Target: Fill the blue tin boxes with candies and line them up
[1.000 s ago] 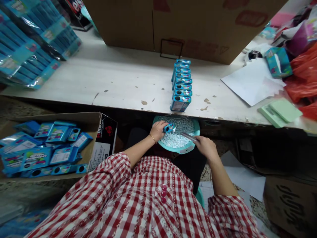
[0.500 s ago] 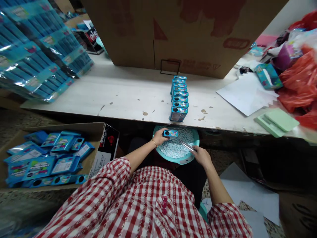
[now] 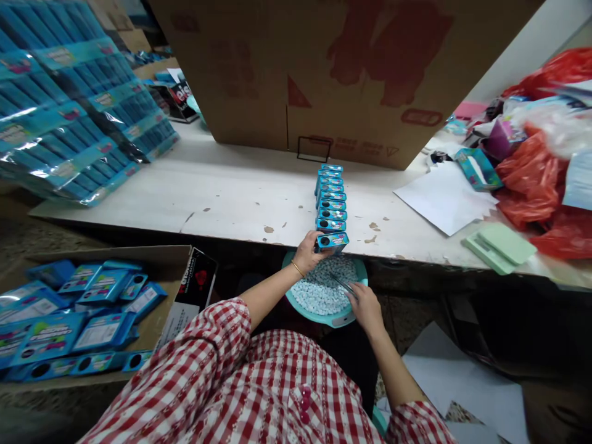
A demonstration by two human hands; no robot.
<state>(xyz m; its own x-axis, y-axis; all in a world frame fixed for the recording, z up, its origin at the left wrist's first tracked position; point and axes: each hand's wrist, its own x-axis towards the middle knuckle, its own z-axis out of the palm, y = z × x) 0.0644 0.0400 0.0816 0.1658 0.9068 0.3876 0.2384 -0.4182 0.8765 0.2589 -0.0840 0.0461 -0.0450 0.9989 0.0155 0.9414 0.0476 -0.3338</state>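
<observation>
My left hand [image 3: 308,253] is shut on a small blue tin [image 3: 332,242], holding it at the near end of a row of matching blue tins [image 3: 330,197] on the table edge. My right hand [image 3: 367,310] grips slim metal tweezers [image 3: 343,285], their tips over a teal plastic basin [image 3: 319,319]. That basin sits in my lap and is heaped with small white mints [image 3: 319,293]. The tweezers' tips do not visibly hold any mint.
A large cardboard box [image 3: 296,68] stands on the scuffed white table [image 3: 231,197] behind the row. To the left lie plastic-wrapped blue packs [image 3: 69,105]; an open carton of blue packages [image 3: 87,327] is lower left. Paper, a green pad and red bags lie right.
My left hand has carried the tin up from above the basin to the near end of the row. My right hand has shifted little, and the view has tilted slightly.
</observation>
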